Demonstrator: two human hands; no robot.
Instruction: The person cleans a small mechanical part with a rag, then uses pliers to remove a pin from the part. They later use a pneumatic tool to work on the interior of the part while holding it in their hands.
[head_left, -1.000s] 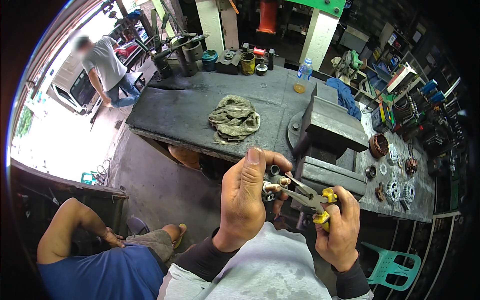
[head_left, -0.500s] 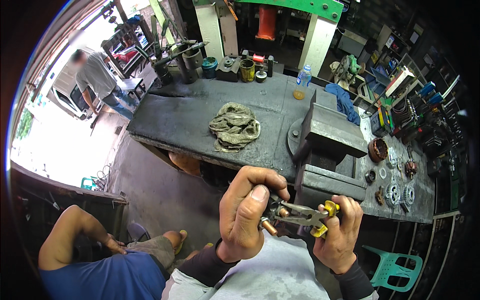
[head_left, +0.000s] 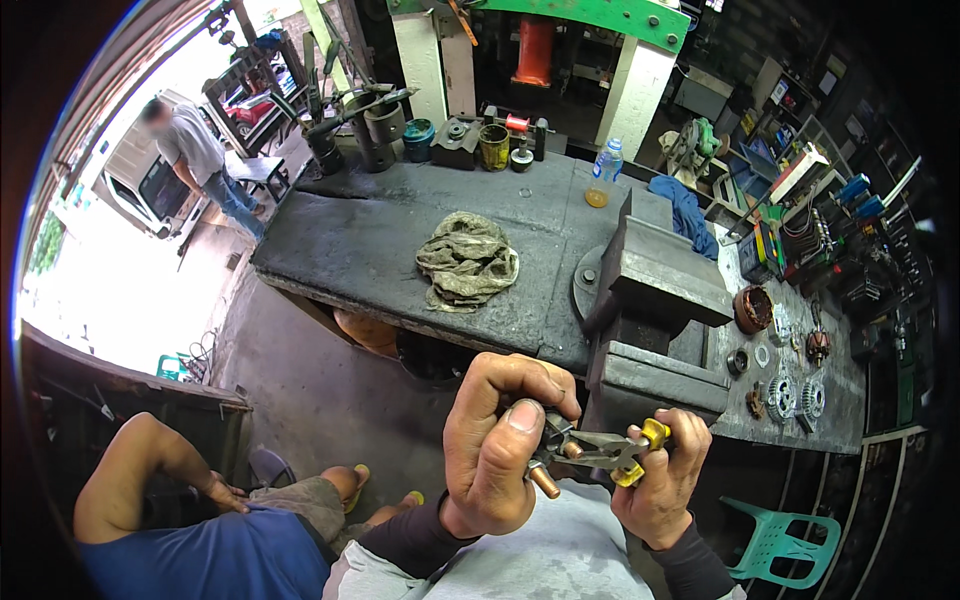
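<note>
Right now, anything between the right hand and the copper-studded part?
Only the yellow-handled pliers, held in the right hand; their tips are at the upper stud of the copper-studded part, which the left hand holds. Nothing else visible stands between.

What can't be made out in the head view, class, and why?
Head view, hidden: the far side of the small copper-studded part, behind the left hand.
Head view, hidden: the handle ends of the yellow-handled pliers, inside the right hand.
Head view, hidden: whatever the crumpled rag may cover.
Head view, cut off: part of the person in the blue shirt, by the lower edge.
Head view, too small: print on the bottle.
</note>
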